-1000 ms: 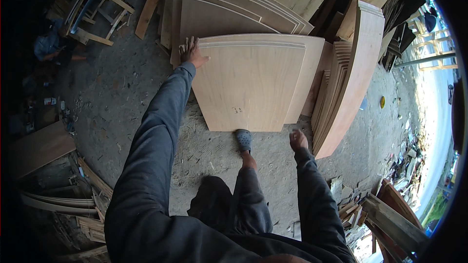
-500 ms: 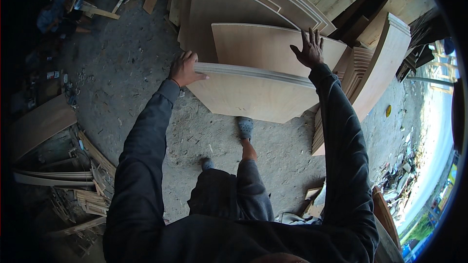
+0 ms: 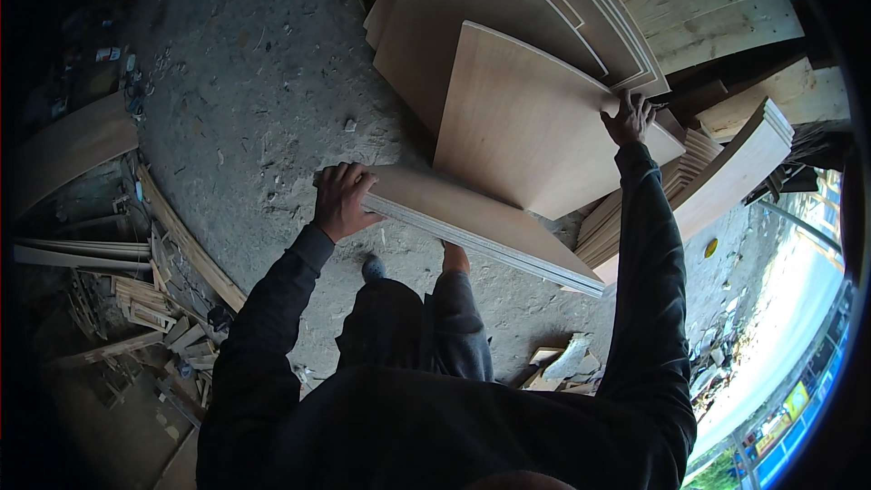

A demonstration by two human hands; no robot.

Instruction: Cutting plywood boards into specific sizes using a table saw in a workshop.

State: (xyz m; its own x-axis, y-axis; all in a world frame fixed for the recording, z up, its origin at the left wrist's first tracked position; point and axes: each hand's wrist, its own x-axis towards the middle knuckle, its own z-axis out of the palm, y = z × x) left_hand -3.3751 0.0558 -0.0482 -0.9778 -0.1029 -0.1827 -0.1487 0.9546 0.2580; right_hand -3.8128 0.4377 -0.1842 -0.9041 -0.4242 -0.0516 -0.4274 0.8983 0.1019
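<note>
A woodworking workshop is indicated by the timber found on both sides. Large flat wooden panels (image 3: 522, 118) are stood on edge in a leaning group, and long, narrow boards (image 3: 726, 183) are stacked close beside them. Pale planks (image 3: 703, 14) are seen behind. The rough grey floor (image 3: 240, 127) is dotted with small debris. Cut wood pieces (image 3: 145, 304) are heaped at the left, and daylight is let in from a bright outdoor area (image 3: 771, 299) at the right.
</note>
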